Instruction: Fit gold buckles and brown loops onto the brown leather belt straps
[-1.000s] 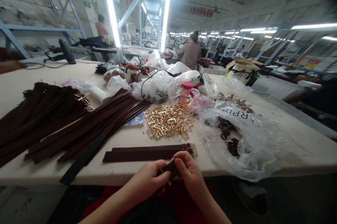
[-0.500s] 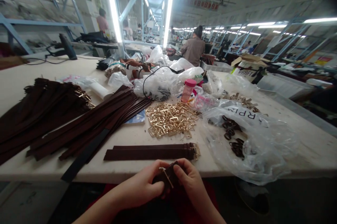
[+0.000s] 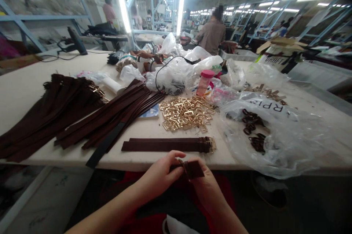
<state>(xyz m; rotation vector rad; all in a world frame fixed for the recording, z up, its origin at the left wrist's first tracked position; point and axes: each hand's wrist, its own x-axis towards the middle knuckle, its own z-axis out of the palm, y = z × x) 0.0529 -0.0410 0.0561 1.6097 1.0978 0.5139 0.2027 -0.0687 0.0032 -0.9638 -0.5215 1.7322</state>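
A dark brown leather strap (image 3: 195, 170) is held up in front of me, just off the table's front edge. My right hand (image 3: 207, 186) is closed round it from the right, its fingers mostly behind the strap. From the left, my left hand (image 3: 166, 170) pinches the strap's end, where a small metallic edge shows; the fingertips are partly hidden. Beyond the hands two brown straps (image 3: 165, 145) lie side by side, with gold buckles (image 3: 212, 144) at their right ends. Behind them is a heap of loose gold buckles (image 3: 189, 114).
Brown straps (image 3: 110, 118) are piled to the left, with a buckled bundle (image 3: 63, 106) farther left. At right, a clear plastic bag (image 3: 288, 142) holds dark brown loops (image 3: 251, 120). A pink-lidded jar (image 3: 205, 82) stands before crumpled plastic bags. A person (image 3: 213, 32) is beyond the table.
The strap has turned in my hands, so its flat brown face now shows at the right and less of the metal piece is visible. The camera view has shifted, moving the table leftward and up.
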